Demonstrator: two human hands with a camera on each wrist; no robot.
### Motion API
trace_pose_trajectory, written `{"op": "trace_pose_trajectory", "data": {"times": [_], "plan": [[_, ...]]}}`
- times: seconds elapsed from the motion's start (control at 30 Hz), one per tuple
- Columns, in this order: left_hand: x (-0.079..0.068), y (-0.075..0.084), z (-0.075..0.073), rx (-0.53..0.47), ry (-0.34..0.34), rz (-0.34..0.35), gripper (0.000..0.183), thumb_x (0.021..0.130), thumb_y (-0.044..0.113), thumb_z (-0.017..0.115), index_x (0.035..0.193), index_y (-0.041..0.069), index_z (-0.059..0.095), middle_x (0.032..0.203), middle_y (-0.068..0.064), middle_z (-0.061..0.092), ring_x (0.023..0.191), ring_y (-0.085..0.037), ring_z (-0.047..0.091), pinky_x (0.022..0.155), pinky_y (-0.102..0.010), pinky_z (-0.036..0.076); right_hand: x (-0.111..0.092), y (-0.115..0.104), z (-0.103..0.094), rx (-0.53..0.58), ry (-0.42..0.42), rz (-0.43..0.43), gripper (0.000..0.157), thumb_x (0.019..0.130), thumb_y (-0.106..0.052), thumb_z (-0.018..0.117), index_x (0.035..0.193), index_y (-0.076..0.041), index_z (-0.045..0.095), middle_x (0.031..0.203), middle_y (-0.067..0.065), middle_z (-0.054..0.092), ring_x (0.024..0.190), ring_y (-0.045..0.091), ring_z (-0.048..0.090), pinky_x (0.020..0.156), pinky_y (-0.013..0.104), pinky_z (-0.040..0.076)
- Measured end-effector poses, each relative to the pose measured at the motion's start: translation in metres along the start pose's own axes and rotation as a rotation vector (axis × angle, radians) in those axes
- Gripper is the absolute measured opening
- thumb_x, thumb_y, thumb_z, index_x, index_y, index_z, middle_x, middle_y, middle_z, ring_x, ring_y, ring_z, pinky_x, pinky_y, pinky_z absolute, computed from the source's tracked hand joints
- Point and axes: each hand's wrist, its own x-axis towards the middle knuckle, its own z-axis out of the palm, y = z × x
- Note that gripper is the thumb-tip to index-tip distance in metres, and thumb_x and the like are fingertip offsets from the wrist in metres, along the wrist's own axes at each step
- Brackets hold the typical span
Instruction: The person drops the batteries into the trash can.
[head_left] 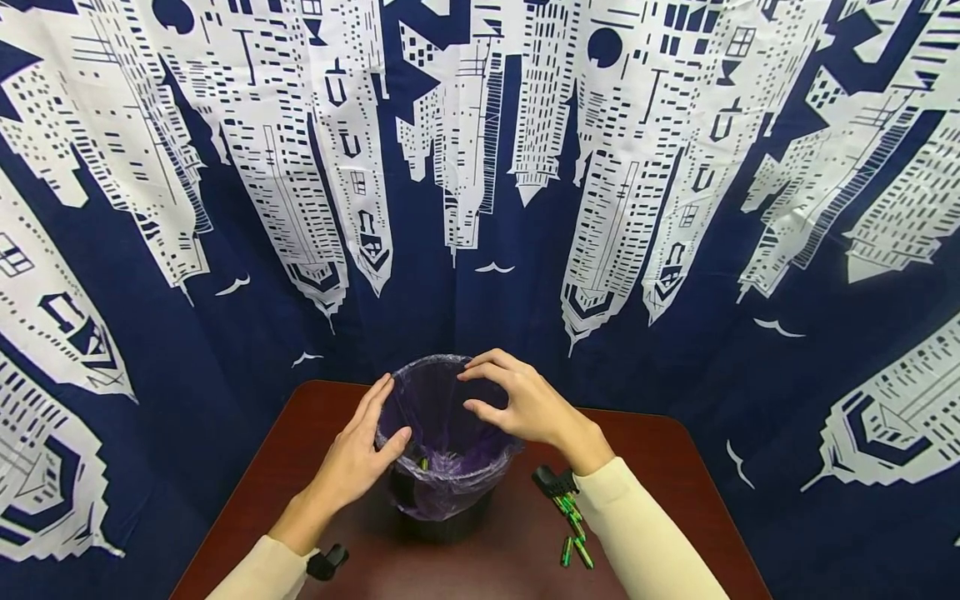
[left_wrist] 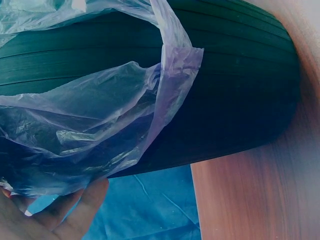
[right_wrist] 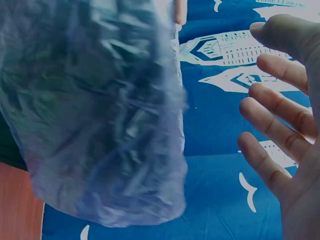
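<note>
The purple bag (head_left: 450, 498) is already inside the dark bin (head_left: 441, 530), and its border hangs loosely outside around the rim. One small green thing (head_left: 424, 463) lies in the bag; several green batteries (head_left: 582, 552) remain on the table (head_left: 675, 500), so I judge the bag as mostly fitted and the batteries as left outside. The left hand (head_left: 352, 462) is at the rim, its grip relaxed; the right hand (head_left: 528, 404) holds nothing, fingers spread. Behind the table's far edge hangs the curtain (head_left: 525, 283); above the bin is more free room.
</note>
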Motion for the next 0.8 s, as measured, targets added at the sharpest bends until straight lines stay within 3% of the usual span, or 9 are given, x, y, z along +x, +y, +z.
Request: {"op": "trace_pose_trajectory", "data": {"times": [0.33, 0.57, 0.8], "plan": [[0.003, 0.001, -0.002, 0.008, -0.025, -0.003, 0.089, 0.111, 0.043, 0.073, 0.184, 0.014, 0.033, 0.195, -0.008, 0.029, 0.165, -0.051, 0.054, 0.121, -0.080, 0.054, -0.010, 0.001, 0.014, 0.007, 0.053, -0.030, 0.034, 0.100, -0.016, 0.092, 0.132, -0.013, 0.084, 0.137, 0.006, 0.079, 0.131, 0.025, 0.079, 0.114, 0.046, 0.067], [0.002, 0.001, -0.004, 0.007, -0.010, -0.001, 0.087, 0.112, 0.042, 0.074, 0.184, 0.014, 0.034, 0.194, -0.008, 0.031, 0.164, -0.050, 0.056, 0.119, -0.081, 0.055, -0.013, 0.000, 0.018, 0.017, 0.047, -0.018, 0.030, 0.103, -0.016, 0.088, 0.133, -0.013, 0.084, 0.136, 0.007, 0.080, 0.131, 0.025, 0.080, 0.117, 0.046, 0.066], [0.000, 0.001, -0.002, 0.017, -0.007, 0.000, 0.088, 0.112, 0.042, 0.073, 0.184, 0.012, 0.033, 0.194, -0.009, 0.030, 0.165, -0.050, 0.055, 0.120, -0.080, 0.054, -0.030, 0.006, 0.019, 0.046, 0.078, -0.004, 0.029, 0.102, -0.011, 0.088, 0.131, -0.013, 0.083, 0.132, 0.005, 0.081, 0.127, 0.024, 0.081, 0.114, 0.046, 0.067]]}}
